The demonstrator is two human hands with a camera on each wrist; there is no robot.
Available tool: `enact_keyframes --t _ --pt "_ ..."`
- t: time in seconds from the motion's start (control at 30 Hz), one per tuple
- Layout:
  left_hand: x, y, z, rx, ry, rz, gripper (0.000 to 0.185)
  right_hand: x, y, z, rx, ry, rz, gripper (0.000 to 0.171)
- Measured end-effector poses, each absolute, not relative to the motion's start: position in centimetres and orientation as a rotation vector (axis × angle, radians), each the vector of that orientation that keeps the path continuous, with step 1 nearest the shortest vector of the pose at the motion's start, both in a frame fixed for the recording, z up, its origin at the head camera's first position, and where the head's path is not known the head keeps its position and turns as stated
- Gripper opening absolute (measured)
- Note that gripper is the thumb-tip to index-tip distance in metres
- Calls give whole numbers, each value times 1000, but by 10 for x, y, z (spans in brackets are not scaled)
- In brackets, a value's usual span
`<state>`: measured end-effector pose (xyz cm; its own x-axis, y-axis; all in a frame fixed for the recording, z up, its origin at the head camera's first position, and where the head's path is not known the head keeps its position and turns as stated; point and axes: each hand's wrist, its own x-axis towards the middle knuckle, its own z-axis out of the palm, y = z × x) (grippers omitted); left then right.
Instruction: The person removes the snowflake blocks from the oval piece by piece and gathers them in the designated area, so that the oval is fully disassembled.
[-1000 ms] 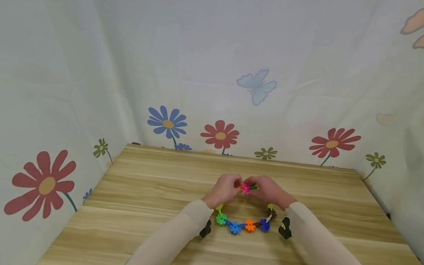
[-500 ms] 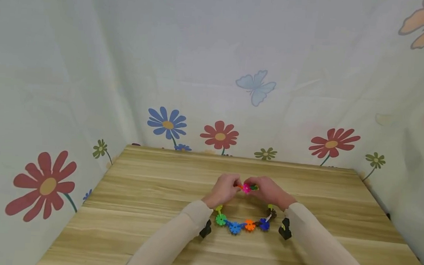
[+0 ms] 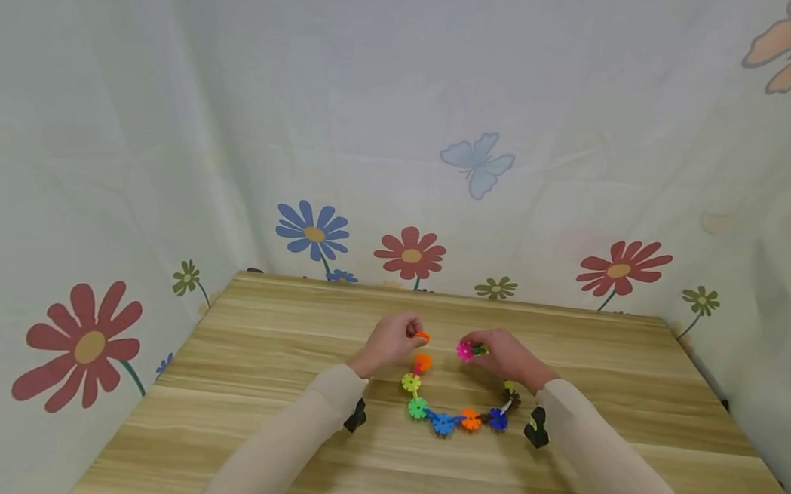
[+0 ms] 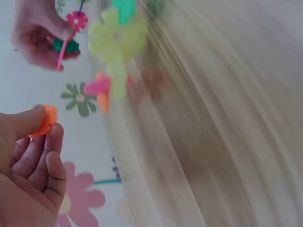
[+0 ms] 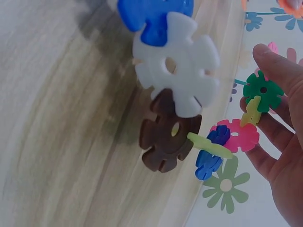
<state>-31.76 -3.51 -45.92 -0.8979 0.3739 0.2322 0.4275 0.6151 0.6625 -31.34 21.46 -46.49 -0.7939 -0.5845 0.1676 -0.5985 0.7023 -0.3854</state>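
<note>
Notched plastic interlocking discs form a curved, many-coloured chain on the table, with its near part at a light blue disc [image 3: 443, 424]. My left hand [image 3: 390, 343] pinches a loose orange disc [image 4: 46, 120] between thumb and fingers. Below it, another orange disc [image 3: 423, 363] ends the chain's left side, joined through pink to a yellow disc [image 3: 410, 382]. My right hand [image 3: 506, 354] pinches a pink disc [image 3: 465, 350] at the other end. A green disc [image 5: 263, 90] joins it beside the fingers. A white disc [image 5: 177, 66] and brown disc [image 5: 169, 132] hang further along.
The wood-grain table [image 3: 295, 331] extends around the chain. Behind it hangs a pale curtain [image 3: 378, 87] printed with flowers and butterflies. A black wrist device [image 3: 537, 428] sits under the right forearm, another [image 3: 356, 417] under the left.
My left hand has moved left and slightly up, parting its orange disc from the pink one. The chain's left end now shows. My right hand has hardly moved.
</note>
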Motion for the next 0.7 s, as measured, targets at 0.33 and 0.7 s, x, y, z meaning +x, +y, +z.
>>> enact_keyframes --t 0.33,0.7 --pt "-327 -83 -466 -587 -2744 -1238 15 -312 214 -464 952 -2896 667 29" --pt "-332 -135 -478 -439 -2774 -1167 29 -312 214 -462 959 -2906 676 30"
